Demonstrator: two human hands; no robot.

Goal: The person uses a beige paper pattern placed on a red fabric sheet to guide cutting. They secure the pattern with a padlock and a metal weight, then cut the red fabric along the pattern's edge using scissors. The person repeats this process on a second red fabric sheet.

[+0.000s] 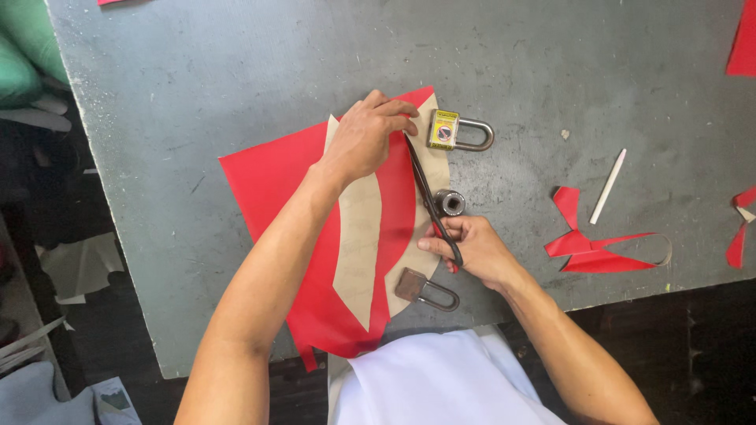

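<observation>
Red sheet (268, 181) is lying flat on the grey table (197, 71), near the front edge, with a tan paper pattern (358, 236) laid on top of it. The left hand (368, 138) is pressing down on the top of the pattern, fingers spread and flat, gripping nothing, just pinning both layers. Just to the right of it, the long dark scissors (429, 197) are running along the pattern's right edge, tips up near the left fingertips. The right hand (472, 248) is closed around the scissor handles low down. A brass padlock (453, 131) is weighing the top corner, a small metal cylinder (450, 202) is sitting beside the blades, and a darker padlock (421, 287) is holding the bottom. Further right, red scraps (591, 244) and a white stick (609, 186) are lying well apart from the work.

To my eye, cutting well here means keeping the blades hugging the pattern edge, the pressing fingers clear of the tips, and the weights unmoved.
</observation>
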